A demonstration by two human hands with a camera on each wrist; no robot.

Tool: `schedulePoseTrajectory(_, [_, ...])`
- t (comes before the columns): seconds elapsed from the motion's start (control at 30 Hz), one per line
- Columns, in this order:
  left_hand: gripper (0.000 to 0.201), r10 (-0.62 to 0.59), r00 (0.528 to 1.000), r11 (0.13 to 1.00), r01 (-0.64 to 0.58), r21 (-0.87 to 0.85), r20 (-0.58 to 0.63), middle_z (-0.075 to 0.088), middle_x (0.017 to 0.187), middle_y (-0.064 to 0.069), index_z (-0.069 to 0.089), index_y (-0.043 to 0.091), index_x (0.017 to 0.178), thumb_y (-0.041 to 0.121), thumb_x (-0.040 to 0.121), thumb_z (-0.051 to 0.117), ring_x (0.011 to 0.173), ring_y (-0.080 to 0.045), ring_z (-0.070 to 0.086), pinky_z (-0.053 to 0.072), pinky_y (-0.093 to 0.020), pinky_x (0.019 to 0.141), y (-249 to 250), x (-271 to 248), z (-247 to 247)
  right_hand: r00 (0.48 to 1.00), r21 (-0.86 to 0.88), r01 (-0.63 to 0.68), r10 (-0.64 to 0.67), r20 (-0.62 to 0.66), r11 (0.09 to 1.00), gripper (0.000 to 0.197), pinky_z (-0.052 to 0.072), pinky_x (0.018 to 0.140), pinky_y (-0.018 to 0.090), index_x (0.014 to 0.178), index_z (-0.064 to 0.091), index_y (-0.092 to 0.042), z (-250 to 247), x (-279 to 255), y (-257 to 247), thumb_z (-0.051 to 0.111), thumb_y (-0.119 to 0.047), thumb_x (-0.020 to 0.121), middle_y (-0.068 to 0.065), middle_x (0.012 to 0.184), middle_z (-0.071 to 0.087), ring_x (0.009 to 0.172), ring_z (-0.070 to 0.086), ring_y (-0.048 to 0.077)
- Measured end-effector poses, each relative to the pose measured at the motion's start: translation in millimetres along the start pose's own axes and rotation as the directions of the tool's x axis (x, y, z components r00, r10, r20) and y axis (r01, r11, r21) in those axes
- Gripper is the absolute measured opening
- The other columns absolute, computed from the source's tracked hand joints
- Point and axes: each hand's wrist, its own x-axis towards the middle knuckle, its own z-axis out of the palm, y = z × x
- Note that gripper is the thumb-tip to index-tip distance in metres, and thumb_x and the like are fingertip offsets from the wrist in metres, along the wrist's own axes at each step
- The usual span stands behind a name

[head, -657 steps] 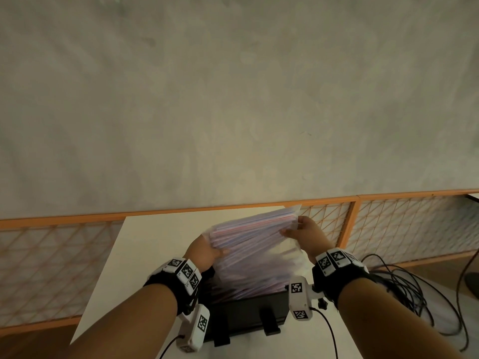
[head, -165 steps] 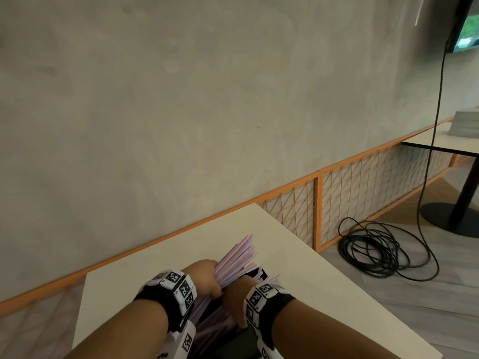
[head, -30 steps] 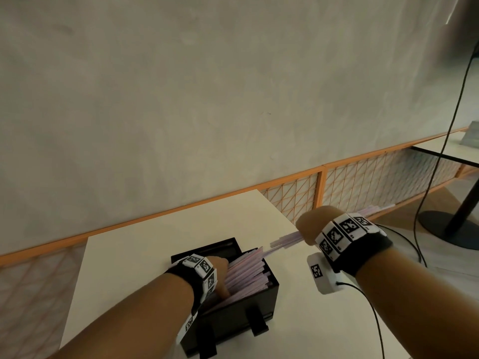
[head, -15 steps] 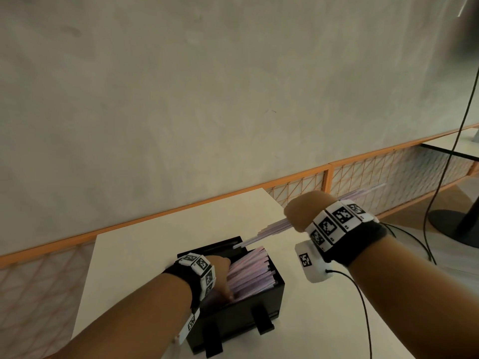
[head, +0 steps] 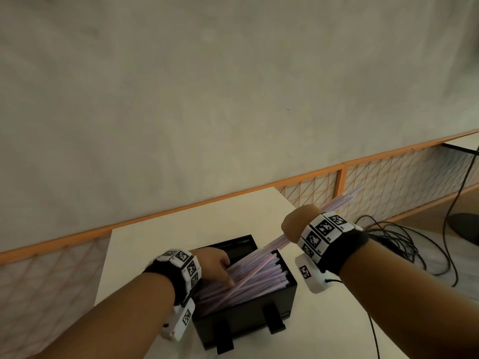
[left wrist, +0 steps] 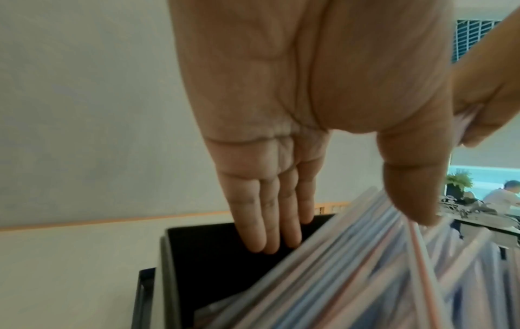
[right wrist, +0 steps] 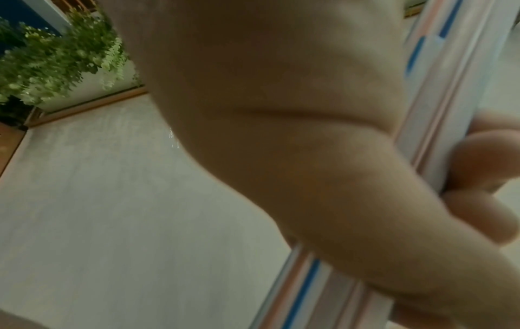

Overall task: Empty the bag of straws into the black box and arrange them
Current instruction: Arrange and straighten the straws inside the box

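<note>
A black box (head: pixel 259 313) stands on the cream table (head: pixel 160 244), with a pile of pale striped straws (head: pixel 255 277) lying slantwise in it. My left hand (head: pixel 216 266) reaches into the box's left side with straight fingers (left wrist: pixel 270 211) and the thumb touching the pile of straws (left wrist: pixel 379 267). My right hand (head: pixel 298 221) is raised right of the box and grips a small bundle of straws (head: pixel 337 200). The bundle's lower end points down at the box. In the right wrist view, fingers curl round that bundle (right wrist: pixel 439 111). No bag is in view.
The table's right edge (head: pixel 298 211) runs close to my right hand. An orange lattice rail (head: pixel 342 182) lines the grey wall behind. Black cables (head: pixel 404 244) lie coiled on the floor at the right, near a dark table base (head: pixel 466 226).
My right hand has come down and in toward the box with its bundle of straws. My left hand stays in the box on the pile.
</note>
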Motion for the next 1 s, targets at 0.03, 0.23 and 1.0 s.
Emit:
schedulePoseTrajectory(0.03, [0.063, -0.001, 1.000, 1.000, 0.001, -0.016, -0.024, 0.055, 0.136, -0.001, 0.049, 0.016, 0.135, 0.041, 0.082, 0.068, 0.123, -0.020, 0.053, 0.041, -0.032, 0.106, -2.7, -1.9, -3.4, 1.000, 0.006, -0.001, 0.000, 0.026, 1.000, 0.031, 0.050, 0.084, 0.046, 0.111, 0.062, -0.010, -0.1, 4.8, -0.3, 0.052, -0.023, 0.085, 0.014, 0.088, 0.058, 0.087, 0.064, 0.027])
schedulePoseTrajectory(0.23, [0.032, -0.041, 0.983, 0.980, 0.005, -0.199, -0.178, 0.063, 0.120, 0.001, 0.057, 0.024, 0.115, 0.025, 0.083, 0.058, 0.107, -0.018, 0.060, 0.050, -0.032, 0.094, -27.6, -9.3, -21.9, 0.998, 0.086, 0.048, -0.052, 0.047, 0.995, 0.036, 0.035, 0.073, 0.031, 0.062, 0.036, -0.015, -36.0, 16.5, -44.0, 0.039, -0.011, 0.097, 0.000, 0.063, 0.037, 0.063, 0.042, 0.017])
schedulePoseTrajectory(1.0, [0.096, -0.139, 0.987, 0.983, 0.147, 0.110, -0.077, 0.035, 0.140, -0.010, 0.026, 0.015, 0.143, 0.058, 0.068, 0.068, 0.127, -0.028, 0.043, 0.041, -0.042, 0.107, -10.7, -5.9, 37.5, 0.940, 0.474, 0.338, -0.264, -0.217, 0.813, 0.048, 0.051, 0.088, 0.046, 0.105, 0.058, -0.014, -5.2, 41.3, -128.6, 0.073, -0.044, 0.071, 0.010, 0.106, 0.058, 0.099, 0.056, 0.030])
